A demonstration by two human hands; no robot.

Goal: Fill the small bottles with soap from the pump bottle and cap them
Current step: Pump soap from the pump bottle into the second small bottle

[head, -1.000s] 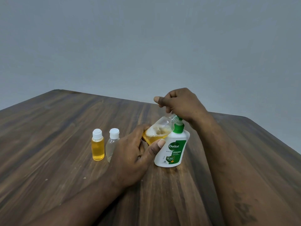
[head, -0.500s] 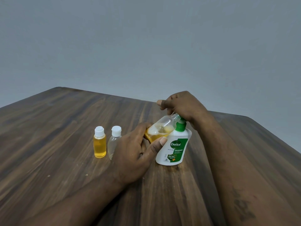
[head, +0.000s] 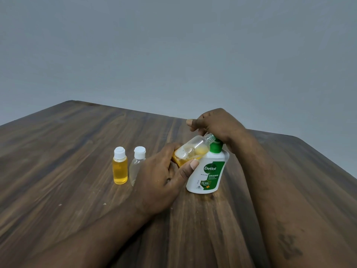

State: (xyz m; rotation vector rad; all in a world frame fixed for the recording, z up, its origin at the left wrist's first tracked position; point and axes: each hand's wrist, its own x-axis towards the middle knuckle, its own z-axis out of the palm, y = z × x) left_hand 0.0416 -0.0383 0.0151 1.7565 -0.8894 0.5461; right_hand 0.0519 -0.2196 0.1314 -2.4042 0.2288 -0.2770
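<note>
Head view: the left hand (head: 164, 171) grips a tilted, uncapped small bottle (head: 190, 150), part-filled with yellow soap, its mouth at the pump; the right hand (head: 218, 126) curls over the top of the pump bottle (head: 208, 173) on the table (head: 58, 142). Just left stand a capped full bottle (head: 120, 168) and a capped clear bottle (head: 137, 163)

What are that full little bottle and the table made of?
Full bottle: clear, likely plastic, yellow soap shows through; cap looks matte white plastic. Table: wood or wood-look laminate, dark streaky grain, dull sheen.
</note>
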